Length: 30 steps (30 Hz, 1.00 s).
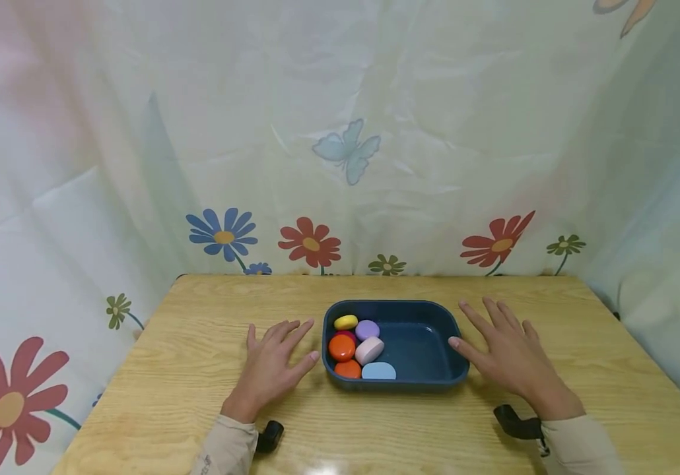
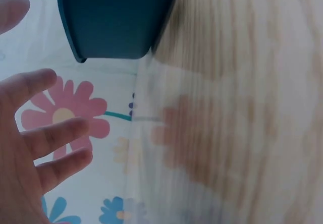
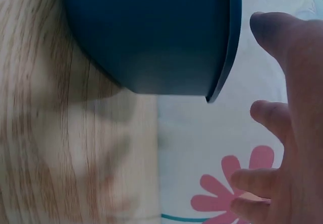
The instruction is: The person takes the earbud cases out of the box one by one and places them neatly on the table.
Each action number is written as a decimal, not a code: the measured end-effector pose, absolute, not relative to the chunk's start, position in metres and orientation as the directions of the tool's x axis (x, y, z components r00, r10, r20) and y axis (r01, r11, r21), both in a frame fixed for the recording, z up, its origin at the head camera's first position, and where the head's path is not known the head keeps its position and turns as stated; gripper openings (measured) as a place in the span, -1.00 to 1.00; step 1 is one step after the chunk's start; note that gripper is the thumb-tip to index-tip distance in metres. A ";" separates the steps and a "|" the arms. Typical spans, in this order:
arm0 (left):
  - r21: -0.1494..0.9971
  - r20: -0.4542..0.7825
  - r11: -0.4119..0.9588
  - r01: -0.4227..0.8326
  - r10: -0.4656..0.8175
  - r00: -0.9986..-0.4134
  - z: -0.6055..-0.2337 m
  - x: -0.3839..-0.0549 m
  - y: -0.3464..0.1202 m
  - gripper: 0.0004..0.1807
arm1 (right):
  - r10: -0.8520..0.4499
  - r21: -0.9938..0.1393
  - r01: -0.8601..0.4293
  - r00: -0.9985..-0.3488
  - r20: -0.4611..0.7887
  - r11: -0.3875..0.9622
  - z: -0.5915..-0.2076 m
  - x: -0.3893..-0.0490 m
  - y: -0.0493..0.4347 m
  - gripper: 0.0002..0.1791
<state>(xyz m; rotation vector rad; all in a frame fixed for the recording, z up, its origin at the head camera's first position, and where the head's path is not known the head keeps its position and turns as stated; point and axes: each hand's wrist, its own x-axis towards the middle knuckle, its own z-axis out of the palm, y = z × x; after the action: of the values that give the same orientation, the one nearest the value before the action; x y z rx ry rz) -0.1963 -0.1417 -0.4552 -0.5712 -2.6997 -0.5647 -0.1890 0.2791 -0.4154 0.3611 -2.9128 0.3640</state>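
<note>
A dark blue rectangular tray (image 1: 426, 349) with rounded corners sits on the table between the two hands. Its left part holds several smooth, rounded discs: a yellow disc (image 1: 346, 322), a purple disc (image 1: 367, 330), a pale pink disc (image 1: 370, 350), an orange-red disc (image 1: 342, 348) and a light blue piece (image 1: 378, 371) among them. Left of the tray, my left hand (image 1: 271, 366) is spread with its fingers apart, holding nothing. My right hand (image 1: 509, 356) spreads at the tray's right end, thumb tip overlapping the rim in the head view. The tray's outer wall (image 2: 113, 19) shows in the left wrist view.
The wooden table (image 1: 197, 330) bears the tray. A light curtain (image 1: 435, 165) printed with flowers and a butterfly hangs behind the table and along both sides. Black wrist straps (image 1: 517, 423) with camera mounts sit at the sleeve cuffs.
</note>
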 end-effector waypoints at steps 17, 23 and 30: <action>0.418 0.360 0.788 0.452 0.313 -0.879 -0.457 -0.189 -0.129 -0.40 | -0.256 -0.215 -0.350 -0.894 0.367 0.912 -0.418 -0.184 0.259 -0.21; 0.518 0.314 0.747 0.418 0.288 -0.905 -0.460 -0.187 -0.121 -0.39 | -0.260 -0.214 -0.362 -0.883 0.390 0.907 -0.416 -0.181 0.252 -0.25; 0.562 0.320 0.722 0.404 0.261 -0.911 -0.464 -0.188 -0.112 -0.41 | -0.264 -0.209 -0.355 -0.893 0.366 0.911 -0.413 -0.184 0.243 -0.25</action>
<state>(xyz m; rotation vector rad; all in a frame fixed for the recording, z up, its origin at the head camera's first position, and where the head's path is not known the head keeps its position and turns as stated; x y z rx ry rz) -0.1881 -0.1116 -0.4636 -0.5308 -2.7080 -0.9592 -0.1841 0.2431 -0.4135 0.4571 -2.7409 0.3882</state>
